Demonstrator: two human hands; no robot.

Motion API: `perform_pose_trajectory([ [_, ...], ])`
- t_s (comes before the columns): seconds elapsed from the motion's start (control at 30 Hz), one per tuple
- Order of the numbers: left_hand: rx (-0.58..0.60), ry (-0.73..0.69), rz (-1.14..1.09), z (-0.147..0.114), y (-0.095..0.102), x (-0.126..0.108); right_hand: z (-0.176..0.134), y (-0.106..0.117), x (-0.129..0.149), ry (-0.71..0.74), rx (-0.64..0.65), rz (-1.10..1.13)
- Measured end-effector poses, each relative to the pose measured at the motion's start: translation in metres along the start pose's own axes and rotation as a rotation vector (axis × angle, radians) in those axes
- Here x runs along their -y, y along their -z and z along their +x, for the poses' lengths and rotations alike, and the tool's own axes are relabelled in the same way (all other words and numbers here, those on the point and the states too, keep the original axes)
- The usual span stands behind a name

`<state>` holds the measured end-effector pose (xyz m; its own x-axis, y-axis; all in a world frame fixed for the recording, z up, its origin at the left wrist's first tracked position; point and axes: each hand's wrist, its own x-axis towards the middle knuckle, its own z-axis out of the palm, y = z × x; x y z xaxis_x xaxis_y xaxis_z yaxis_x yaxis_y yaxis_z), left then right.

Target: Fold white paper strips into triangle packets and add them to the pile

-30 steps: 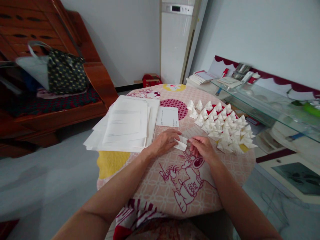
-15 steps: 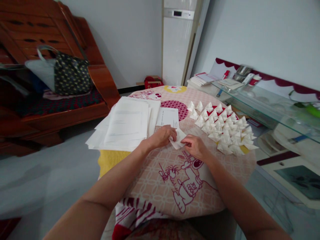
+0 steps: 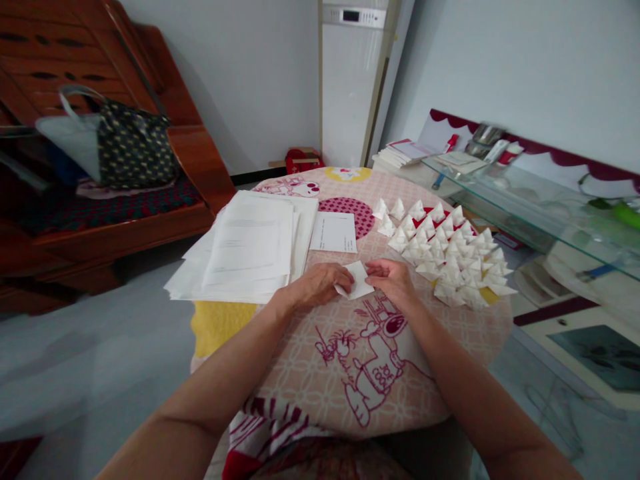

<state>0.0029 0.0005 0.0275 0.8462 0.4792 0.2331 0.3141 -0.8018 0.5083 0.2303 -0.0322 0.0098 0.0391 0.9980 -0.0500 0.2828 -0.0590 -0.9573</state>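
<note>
1. At the far left of the tabletop (image 3: 305,370), the paper stack (image 3: 250,243) lies in a loose spread; I should work clear of its edge so no sheet gets dragged.
2. My left hand (image 3: 320,283) rests just right of it, its grip narrow, curled fingers holding the paper's left side. I judge that this hand should anchor, pressing lightly.
3. The printed slip (image 3: 334,233) lies flat beyond that hand, and my wrist should avoid nudging it.
4. The small white paper (image 3: 359,280) sits between my hands, near the middle. Matching its edges before pressing would give a clean crease.
5. My right hand (image 3: 395,281) has its fingertips at the paper's right edge; whether that grip pinches, I cannot tell. A light touch should align the corner without buckling it.
6. Farthest right, pointed folded pieces (image 3: 447,257) stand in rows; my right forearm should stay off them.
</note>
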Motion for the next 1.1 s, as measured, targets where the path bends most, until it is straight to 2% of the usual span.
perform_pose_trajectory([
  [0.1,-0.023,-0.016,-0.062,-0.001,-0.003,0.004,-0.004,-0.002,0.001,-0.051,0.026,0.114],
  [0.27,-0.055,-0.035,-0.096,0.0,-0.005,0.005,-0.011,0.01,0.005,-0.073,-0.026,0.098],
  [0.33,-0.068,-0.057,-0.086,0.0,-0.005,0.006,-0.014,0.02,0.005,-0.089,-0.054,0.023],
  [0.43,-0.088,-0.101,-0.044,-0.001,-0.004,0.009,-0.02,0.029,0.006,-0.099,-0.027,-0.194],
  [0.5,-0.099,-0.118,-0.012,-0.002,-0.004,0.009,-0.024,0.03,0.009,-0.004,-0.031,-0.403],
  [0.6,-0.125,-0.117,0.041,-0.003,-0.003,0.01,-0.031,0.025,0.014,0.308,-0.098,-0.654],
  [0.67,-0.132,-0.111,0.067,-0.003,-0.002,0.011,-0.034,0.018,0.015,0.501,-0.014,-0.687],
  [0.73,-0.132,-0.105,0.077,-0.003,-0.001,0.013,-0.035,0.012,0.012,0.624,0.14,-0.669],
  [0.8,-0.142,-0.096,0.081,-0.004,0.0,0.014,-0.035,0.008,0.006,0.69,0.238,-0.668],
  [0.9,-0.15,-0.082,0.062,-0.005,0.002,0.011,-0.033,0.006,-0.002,0.732,0.273,-0.713],
  [1.1,-0.016,-0.007,-0.111,-0.007,0.008,0.01,-0.034,0.009,-0.003,0.76,0.327,-0.782],
])
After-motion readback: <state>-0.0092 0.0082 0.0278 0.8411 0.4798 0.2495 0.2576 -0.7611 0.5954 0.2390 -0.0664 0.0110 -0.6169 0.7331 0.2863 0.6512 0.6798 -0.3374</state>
